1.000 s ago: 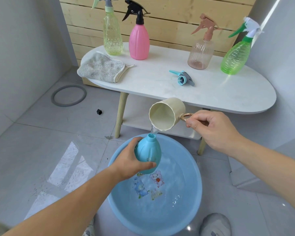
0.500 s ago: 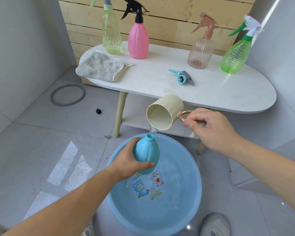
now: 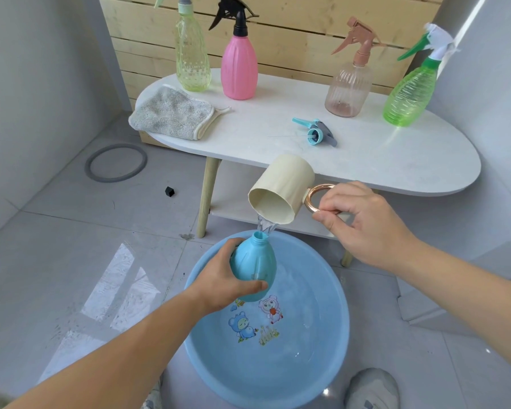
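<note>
Sky-blue smooth plastic bottle point(image 3: 255, 267) in left hand's point(image 3: 227, 286) grip was plain, no print. Cream plastic cup point(image 3: 286, 184) pinched by right hand point(image 3: 363, 222) had a rose-gold ring handle point(image 3: 308, 199). Under both grips, blue round plastic basin point(image 3: 322, 364) bore blue & pink cartoon animals, yellow-green grass. Beyond the grips: pink plastic spray bottle point(image 3: 239, 69) w/ black trigger, teal-and-grey loose trigger head point(image 3: 314, 132), grey speckled cloth point(image 3: 171, 113) w/ cream edging.

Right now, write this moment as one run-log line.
left hand grips blue bottle above blue basin | right hand tips cream cup by ring handle | water streams to bottle mouth
</note>
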`<act>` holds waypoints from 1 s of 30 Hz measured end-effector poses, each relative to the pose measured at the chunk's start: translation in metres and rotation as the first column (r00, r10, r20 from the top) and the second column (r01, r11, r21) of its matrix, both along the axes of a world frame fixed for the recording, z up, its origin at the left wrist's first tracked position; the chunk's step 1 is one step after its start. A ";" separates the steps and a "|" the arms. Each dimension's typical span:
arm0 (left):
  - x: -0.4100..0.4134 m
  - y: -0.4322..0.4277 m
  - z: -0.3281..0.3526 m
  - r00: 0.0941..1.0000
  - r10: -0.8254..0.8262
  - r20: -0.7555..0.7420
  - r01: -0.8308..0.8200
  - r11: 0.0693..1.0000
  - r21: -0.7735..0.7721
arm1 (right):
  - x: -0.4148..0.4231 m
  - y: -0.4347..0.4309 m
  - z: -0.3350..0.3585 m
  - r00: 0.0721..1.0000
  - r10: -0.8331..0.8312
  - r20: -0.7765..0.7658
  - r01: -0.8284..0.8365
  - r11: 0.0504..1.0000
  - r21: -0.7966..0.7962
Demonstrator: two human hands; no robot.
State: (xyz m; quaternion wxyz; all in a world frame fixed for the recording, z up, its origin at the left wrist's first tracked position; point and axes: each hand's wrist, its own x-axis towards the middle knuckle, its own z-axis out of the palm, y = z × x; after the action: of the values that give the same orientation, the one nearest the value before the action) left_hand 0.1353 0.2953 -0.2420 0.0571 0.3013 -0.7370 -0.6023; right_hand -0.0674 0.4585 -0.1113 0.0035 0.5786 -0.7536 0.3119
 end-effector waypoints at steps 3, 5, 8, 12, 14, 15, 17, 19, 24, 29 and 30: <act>0.000 0.000 0.000 1.000 -0.004 0.007 0.004 1.000 0.000 | 0.000 0.000 -0.001 0.997 0.026 -0.074 -0.028 0.999 -0.030; 0.000 0.000 0.000 1.000 -0.006 0.005 0.006 1.000 -0.002 | -0.001 -0.001 -0.001 0.988 0.055 -0.144 -0.062 0.997 -0.049; 0.001 0.001 -0.001 1.000 -0.001 0.007 0.001 1.000 0.000 | -0.003 -0.002 -0.003 0.962 0.106 -0.250 -0.125 0.990 -0.060; 0.002 0.000 -0.003 1.000 0.006 0.007 -0.006 1.000 0.004 | -0.005 -0.001 -0.006 0.921 0.139 -0.364 -0.180 0.980 -0.080; 0.002 0.001 -0.002 1.000 0.001 0.006 -0.001 1.000 -0.004 | -0.005 -0.001 -0.009 0.892 0.166 -0.421 -0.216 0.974 -0.073; 0.002 0.000 -0.002 1.000 -0.002 0.005 0.002 1.000 -0.005 | -0.005 -0.002 -0.011 0.889 0.176 -0.423 -0.224 0.972 -0.068; 0.002 0.000 -0.004 1.000 0.003 0.006 -0.003 1.000 0.003 | -0.002 -0.003 -0.019 0.942 0.148 -0.300 -0.169 0.985 -0.046; 0.003 0.001 -0.004 1.000 0.011 0.010 -0.011 1.000 0.007 | 0.002 -0.005 -0.029 0.999 0.018 -0.036 -0.018 1.000 0.022; 0.009 -0.001 -0.015 0.999 -0.001 0.041 0.001 1.000 -0.016 | -0.002 -0.012 -0.079 0.877 -0.252 0.409 0.144 0.950 0.278; 0.018 0.001 -0.031 0.994 -0.020 0.104 0.022 1.000 -0.017 | -0.010 -0.011 -0.146 0.858 -0.326 0.397 0.130 0.885 0.447; 0.019 0.001 -0.034 0.993 -0.022 0.116 0.024 1.000 -0.014 | -0.010 -0.014 -0.158 0.867 -0.322 0.379 0.125 0.879 0.461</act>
State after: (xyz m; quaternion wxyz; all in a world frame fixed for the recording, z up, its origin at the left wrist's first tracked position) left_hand 0.1545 0.2965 -0.2764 0.0098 0.3267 -0.7471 -0.5788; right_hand -0.0778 0.4449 -0.2696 -0.2569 0.3850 -0.8465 0.2629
